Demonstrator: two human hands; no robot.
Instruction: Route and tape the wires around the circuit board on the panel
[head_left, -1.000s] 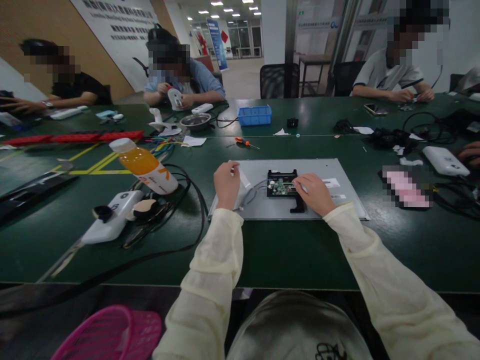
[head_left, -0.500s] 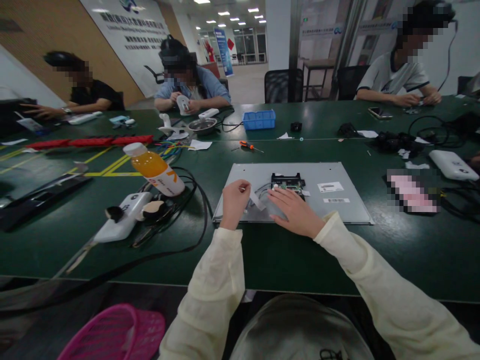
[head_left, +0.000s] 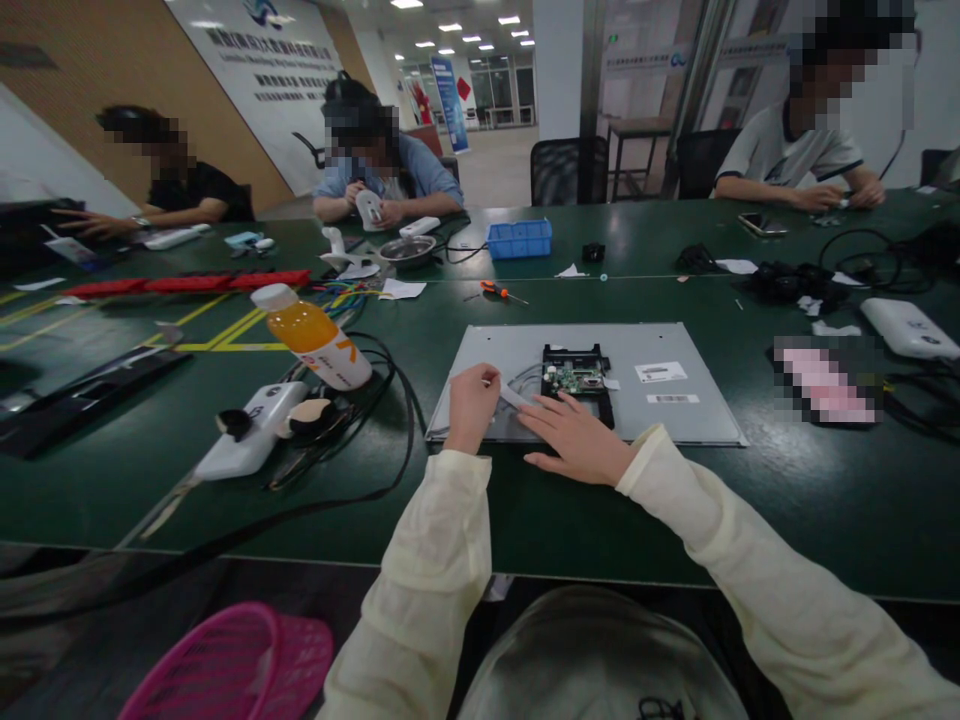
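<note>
A flat grey metal panel (head_left: 645, 342), like the back of a screen, lies on the table in front of me. A black bracket with a green circuit board (head_left: 574, 378) sits at its middle, with thin grey wires (head_left: 529, 376) running left from it. Over the panel's left part, my left hand (head_left: 472, 405) is closed in a pinch on one end of a whitish strip of tape (head_left: 513, 397). My right hand (head_left: 577, 432) lies open with fingers stretched out, its fingertips at the strip's other end, just below the board. Two white labels (head_left: 661, 372) are on the panel's right side.
An orange drink bottle (head_left: 319, 340), a white power bank (head_left: 251, 435) and black cables (head_left: 411, 400) lie to the left. Beyond the panel are a screwdriver (head_left: 502, 292) and a blue basket (head_left: 519, 240). A pink phone (head_left: 825, 382) lies right. Several people sit opposite.
My right hand has slid left and toward me, off the circuit board and onto the strip of tape, uncovering the board. My left hand keeps its pinch with little movement.
</note>
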